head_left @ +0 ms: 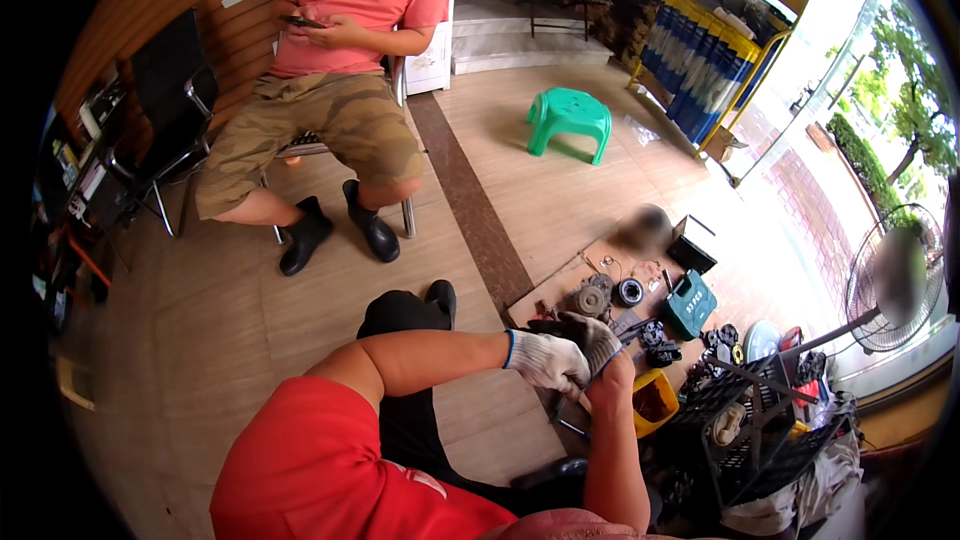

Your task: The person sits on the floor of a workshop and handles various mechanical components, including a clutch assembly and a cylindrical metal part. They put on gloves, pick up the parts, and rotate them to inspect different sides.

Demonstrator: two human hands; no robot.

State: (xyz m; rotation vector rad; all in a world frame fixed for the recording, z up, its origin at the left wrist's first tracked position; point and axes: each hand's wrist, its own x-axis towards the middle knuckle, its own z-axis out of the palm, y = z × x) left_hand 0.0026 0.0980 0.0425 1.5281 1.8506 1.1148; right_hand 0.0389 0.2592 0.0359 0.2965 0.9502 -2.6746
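Observation:
My left hand point(548, 362), in a white knit glove with a dirty front, and my right hand point(598, 345), in a greyer glove, meet with fingers closed; what they hold is too hidden to make out. Just beyond them, a brown board point(548, 292) on the floor bears a round metal part point(592, 295), a black ring point(630, 292), black machine parts point(660, 345) and a teal tool case point(688, 305). A yellow container point(653, 402) with dark brown contents lies right of my hands.
A person point(355, 10) holding a phone sits upper left, beside a black chair point(155, 70). A green stool point(568, 110) and yellow rack point(710, 60) stand beyond. At right are a fan point(895, 275) and black crate point(750, 435), near a bright glass doorway.

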